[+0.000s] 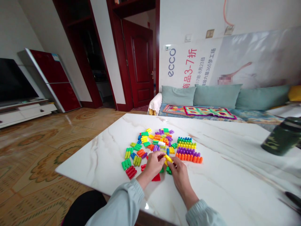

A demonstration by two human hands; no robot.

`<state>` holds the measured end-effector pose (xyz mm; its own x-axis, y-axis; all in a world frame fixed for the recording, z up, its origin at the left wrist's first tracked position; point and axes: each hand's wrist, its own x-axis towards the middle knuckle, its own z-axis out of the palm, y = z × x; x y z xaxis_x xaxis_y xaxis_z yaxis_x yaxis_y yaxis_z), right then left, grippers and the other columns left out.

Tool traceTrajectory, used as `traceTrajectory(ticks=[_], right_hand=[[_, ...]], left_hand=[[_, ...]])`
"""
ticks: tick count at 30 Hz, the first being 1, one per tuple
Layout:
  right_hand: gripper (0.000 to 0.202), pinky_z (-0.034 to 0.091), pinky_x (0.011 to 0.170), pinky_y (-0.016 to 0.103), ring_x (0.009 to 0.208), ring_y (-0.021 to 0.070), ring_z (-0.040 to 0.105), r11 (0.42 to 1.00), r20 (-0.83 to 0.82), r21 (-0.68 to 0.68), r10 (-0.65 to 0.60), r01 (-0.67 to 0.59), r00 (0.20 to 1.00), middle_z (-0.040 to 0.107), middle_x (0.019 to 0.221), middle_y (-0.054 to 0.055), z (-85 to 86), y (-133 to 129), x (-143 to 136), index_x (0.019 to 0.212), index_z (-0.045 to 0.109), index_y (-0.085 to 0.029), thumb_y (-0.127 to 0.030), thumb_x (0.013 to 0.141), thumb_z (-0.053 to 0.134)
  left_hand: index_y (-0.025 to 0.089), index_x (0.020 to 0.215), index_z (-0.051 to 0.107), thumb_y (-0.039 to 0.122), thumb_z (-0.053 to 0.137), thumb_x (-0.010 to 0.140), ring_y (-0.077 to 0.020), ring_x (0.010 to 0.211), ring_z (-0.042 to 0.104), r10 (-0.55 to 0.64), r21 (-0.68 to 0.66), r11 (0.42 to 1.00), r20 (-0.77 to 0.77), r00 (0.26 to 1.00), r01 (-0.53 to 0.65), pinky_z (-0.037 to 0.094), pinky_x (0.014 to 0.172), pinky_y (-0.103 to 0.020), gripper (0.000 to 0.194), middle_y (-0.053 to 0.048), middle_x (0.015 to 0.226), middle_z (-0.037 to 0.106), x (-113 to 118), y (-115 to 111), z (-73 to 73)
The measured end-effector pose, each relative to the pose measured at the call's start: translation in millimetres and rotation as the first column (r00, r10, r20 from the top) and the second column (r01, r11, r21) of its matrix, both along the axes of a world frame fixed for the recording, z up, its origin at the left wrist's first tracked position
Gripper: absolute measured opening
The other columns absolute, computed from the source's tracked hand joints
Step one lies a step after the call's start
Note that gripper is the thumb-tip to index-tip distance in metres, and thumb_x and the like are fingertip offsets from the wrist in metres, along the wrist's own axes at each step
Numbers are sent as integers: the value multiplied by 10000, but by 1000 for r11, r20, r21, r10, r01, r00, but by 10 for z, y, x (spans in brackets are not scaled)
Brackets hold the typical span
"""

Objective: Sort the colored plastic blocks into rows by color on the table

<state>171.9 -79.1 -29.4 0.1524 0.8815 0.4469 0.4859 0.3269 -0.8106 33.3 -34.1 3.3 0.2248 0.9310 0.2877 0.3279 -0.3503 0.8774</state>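
My left hand (154, 164) and my right hand (180, 174) meet over the front of a spread of colourful plastic toy pieces. Between their closed fingertips is a small yellow toy piece (168, 158), partly covered by the fingers. To the right of my hands, pieces stand joined in neat rows: orange (189, 158), purple (188, 152), yellow (187, 145) and green and blue (184, 140). Loose pieces lie to the left and behind, among them red ones (131, 172), green ones (126, 164) and a white one (161, 143). My hands hide some pieces beneath them.
The white marble-patterned table (230, 175) carries a camouflage bottle (282, 136) at the right and a dark object (293, 198) at the right edge. Behind the table stands a sofa with green cushions (216, 95). A red fridge (50, 80) and a television (15, 81) are at the left.
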Motion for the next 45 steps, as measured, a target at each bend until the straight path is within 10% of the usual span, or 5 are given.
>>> traceTrajectory(ticks=[12,26,45], right_hand=[[301,479,656,267,742,191,626,1000,-144,15,21,-19,989,684,836,61,32,-55,-33,979,652,-172,-415,921,484],[410,444,603,254,670,177,551,996,-180,-58,57,-69,982,628,720,32,58,-124,-14,834,630,-166,-545,910,492],[429,401,491,226,556,146,531,990,-159,-139,10,-33,987,583,668,-6,-95,-10,-34,1095,590,-188,-559,941,440]], left_hand=[[152,1057,713,211,648,799,-203,938,670,-181,-15,983,55,982,182,531,822,-293,273,-88,1063,725,10,-65,138],[168,954,724,200,663,803,-217,928,659,-3,160,987,-23,1000,6,519,869,-331,166,-84,973,723,89,-285,100],[173,1061,697,29,538,818,-212,1022,659,139,349,936,-218,966,-56,518,956,-389,324,-90,1062,715,-415,413,63]])
